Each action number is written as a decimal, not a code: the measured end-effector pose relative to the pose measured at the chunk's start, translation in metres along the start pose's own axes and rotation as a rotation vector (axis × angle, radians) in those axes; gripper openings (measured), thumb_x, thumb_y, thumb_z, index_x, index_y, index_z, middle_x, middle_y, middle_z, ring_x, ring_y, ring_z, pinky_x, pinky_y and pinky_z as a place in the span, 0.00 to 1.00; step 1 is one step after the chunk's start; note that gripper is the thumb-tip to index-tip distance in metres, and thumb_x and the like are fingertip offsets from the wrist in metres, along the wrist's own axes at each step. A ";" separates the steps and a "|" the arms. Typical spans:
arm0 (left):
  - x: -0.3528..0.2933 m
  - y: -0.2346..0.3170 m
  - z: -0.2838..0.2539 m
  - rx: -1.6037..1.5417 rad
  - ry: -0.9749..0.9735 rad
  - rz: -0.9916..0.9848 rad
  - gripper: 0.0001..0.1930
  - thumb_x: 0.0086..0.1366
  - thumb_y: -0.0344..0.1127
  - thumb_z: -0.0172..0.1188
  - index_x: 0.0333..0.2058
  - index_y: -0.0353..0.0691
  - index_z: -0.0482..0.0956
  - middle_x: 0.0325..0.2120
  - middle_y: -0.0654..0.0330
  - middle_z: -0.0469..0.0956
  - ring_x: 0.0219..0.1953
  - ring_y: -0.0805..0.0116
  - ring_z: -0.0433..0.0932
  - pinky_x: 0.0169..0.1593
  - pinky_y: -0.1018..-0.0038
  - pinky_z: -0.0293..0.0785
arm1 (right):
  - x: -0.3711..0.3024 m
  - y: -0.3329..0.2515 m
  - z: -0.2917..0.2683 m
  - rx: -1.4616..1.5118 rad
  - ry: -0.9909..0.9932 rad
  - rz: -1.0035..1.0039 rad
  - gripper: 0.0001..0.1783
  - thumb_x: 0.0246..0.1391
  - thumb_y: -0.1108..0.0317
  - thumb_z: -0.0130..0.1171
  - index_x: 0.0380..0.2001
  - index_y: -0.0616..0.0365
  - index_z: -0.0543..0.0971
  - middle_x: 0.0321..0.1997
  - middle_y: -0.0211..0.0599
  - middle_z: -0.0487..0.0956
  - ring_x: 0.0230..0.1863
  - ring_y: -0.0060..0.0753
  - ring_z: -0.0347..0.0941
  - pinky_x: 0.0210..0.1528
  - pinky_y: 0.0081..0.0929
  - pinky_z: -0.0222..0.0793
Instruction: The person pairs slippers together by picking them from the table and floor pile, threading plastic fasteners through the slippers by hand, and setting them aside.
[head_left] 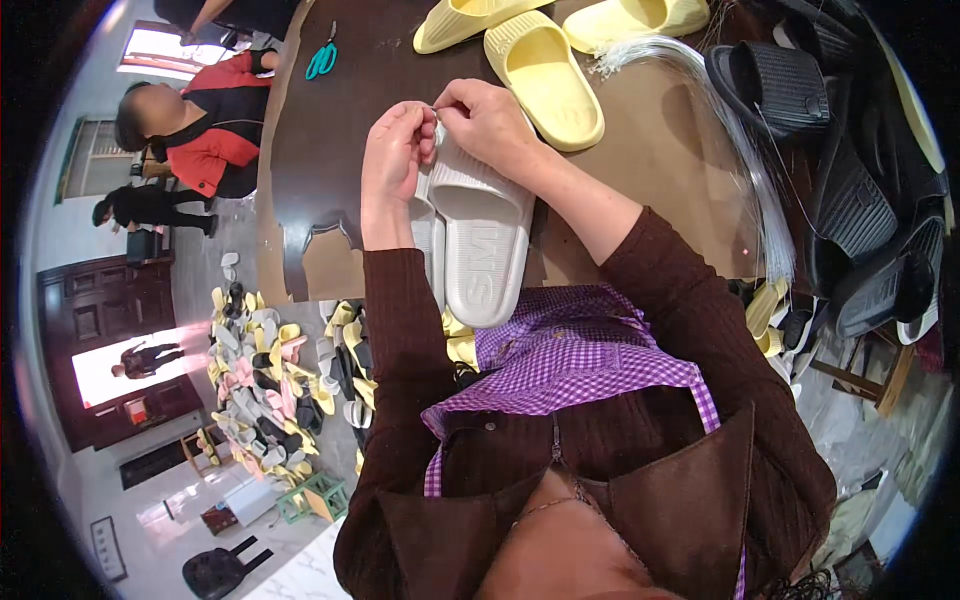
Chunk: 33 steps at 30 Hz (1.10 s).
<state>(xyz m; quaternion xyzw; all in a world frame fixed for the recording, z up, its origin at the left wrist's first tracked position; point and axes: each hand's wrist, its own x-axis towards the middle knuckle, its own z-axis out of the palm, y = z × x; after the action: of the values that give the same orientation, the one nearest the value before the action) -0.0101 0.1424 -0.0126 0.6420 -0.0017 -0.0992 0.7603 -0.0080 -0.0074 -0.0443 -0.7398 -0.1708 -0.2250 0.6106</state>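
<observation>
A pair of light grey slide slippers (486,262) lies side by side at the table's near edge, toes pointing away from me. Over their toe ends my left hand (397,150) is closed, thumb and fingers pinched together. My right hand (487,122) pinches right beside it, fingertips almost meeting the left ones. Whatever is between the fingertips is too small to make out. The left slipper is partly covered by the right one and by my left wrist. Just beyond my right hand sits a pale yellow slipper (548,85).
More yellow slippers (640,20) lie at the table's far side, near a bundle of clear plastic strands (735,130). Black slippers (850,200) are heaped at right. Teal-handled scissors (322,60) rest at far left. Mixed slippers (265,380) cover the floor; a person in red (215,125) is at left.
</observation>
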 end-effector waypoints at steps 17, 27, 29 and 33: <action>-0.001 0.000 0.004 0.057 0.026 0.021 0.07 0.65 0.34 0.52 0.30 0.39 0.74 0.20 0.69 0.69 0.18 0.83 0.64 0.20 0.84 0.59 | 0.001 -0.003 0.001 -0.007 0.003 0.037 0.06 0.47 0.72 0.54 0.26 0.63 0.78 0.27 0.46 0.78 0.30 0.43 0.76 0.34 0.33 0.72; 0.000 -0.006 0.004 0.144 0.020 0.058 0.08 0.65 0.34 0.53 0.29 0.38 0.74 0.19 0.70 0.68 0.17 0.85 0.61 0.18 0.86 0.57 | 0.001 -0.003 0.000 0.028 0.019 0.042 0.06 0.46 0.71 0.54 0.23 0.62 0.77 0.27 0.47 0.78 0.30 0.49 0.75 0.34 0.38 0.72; 0.000 -0.006 0.005 0.188 0.028 0.084 0.08 0.65 0.34 0.53 0.30 0.37 0.75 0.18 0.70 0.69 0.16 0.85 0.61 0.18 0.86 0.57 | 0.001 -0.004 0.001 0.021 0.017 0.057 0.06 0.46 0.71 0.54 0.23 0.63 0.78 0.27 0.47 0.78 0.30 0.48 0.76 0.34 0.38 0.72; 0.001 -0.009 0.009 0.300 0.100 0.140 0.07 0.65 0.34 0.53 0.31 0.37 0.76 0.18 0.71 0.69 0.16 0.86 0.62 0.18 0.86 0.57 | 0.002 -0.005 -0.001 0.065 0.008 0.113 0.07 0.46 0.71 0.54 0.24 0.63 0.79 0.26 0.47 0.78 0.30 0.47 0.76 0.34 0.37 0.72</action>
<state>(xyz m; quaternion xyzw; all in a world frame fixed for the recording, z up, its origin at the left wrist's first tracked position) -0.0114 0.1320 -0.0204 0.7507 -0.0233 -0.0127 0.6601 -0.0087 -0.0073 -0.0389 -0.7271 -0.1337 -0.1872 0.6469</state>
